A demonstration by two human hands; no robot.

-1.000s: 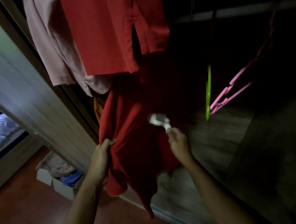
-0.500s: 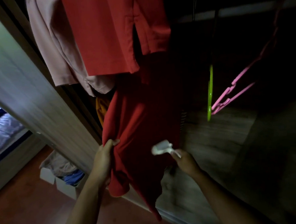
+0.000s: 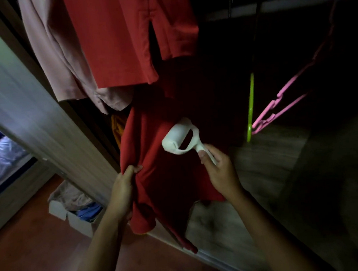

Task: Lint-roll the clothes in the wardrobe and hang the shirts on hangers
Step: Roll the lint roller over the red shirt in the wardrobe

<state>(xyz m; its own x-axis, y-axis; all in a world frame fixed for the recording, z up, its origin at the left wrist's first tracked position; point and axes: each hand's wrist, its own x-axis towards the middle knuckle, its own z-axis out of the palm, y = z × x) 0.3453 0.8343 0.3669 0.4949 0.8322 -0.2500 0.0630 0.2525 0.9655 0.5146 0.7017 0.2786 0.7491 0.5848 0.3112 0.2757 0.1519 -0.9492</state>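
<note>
Since half a second ago, the white lint roller (image 3: pixel 179 138) has been raised up the hanging red garment (image 3: pixel 154 158), its handle pinched in the right hand (image 3: pixel 221 171). Soft, limp cloth is held taut at its edge, clasped by the left hand (image 3: pixel 122 192).

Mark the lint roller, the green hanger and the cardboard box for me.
lint roller (image 3: pixel 177 136), head view, on the white roll.
green hanger (image 3: pixel 250 109), head view, on its lower bar.
cardboard box (image 3: pixel 79 223), head view, on its front wall.
</note>
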